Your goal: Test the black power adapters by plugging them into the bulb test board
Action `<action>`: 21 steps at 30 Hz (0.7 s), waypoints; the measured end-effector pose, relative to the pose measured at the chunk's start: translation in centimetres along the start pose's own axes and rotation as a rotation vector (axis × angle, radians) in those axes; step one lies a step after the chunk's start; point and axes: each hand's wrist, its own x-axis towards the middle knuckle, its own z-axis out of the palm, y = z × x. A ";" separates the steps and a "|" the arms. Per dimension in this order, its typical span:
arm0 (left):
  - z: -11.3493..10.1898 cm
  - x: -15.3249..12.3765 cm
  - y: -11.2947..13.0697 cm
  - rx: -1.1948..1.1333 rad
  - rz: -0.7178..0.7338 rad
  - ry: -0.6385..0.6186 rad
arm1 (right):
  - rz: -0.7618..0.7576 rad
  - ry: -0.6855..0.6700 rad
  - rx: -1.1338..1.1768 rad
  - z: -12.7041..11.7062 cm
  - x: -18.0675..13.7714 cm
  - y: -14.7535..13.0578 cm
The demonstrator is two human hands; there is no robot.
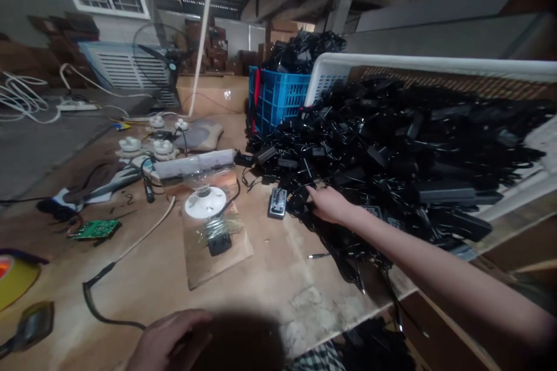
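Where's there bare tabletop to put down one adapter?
The clearest patch of table lies between the wooden board and the heap of black adapters. Another lies between that board and the green circuit board, but a cable crosses it. The right side is crowded with adapters, where the right hand is.

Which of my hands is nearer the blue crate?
Right. Your right hand is at the black adapters in front of the blue crate; your left hand is farther off, by the table's near side.
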 end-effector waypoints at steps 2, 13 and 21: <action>0.0 -0.1 -0.2 -0.008 -0.048 -0.011 | 0.005 0.023 0.054 -1.2 -0.2 0.0; -0.2 -0.7 -0.4 0.002 -0.032 -0.054 | 0.110 -0.060 0.629 3.7 -9.9 -8.4; -1.0 0.1 3.0 -0.035 -0.212 -0.048 | -0.366 -0.062 0.322 6.0 -13.4 -9.6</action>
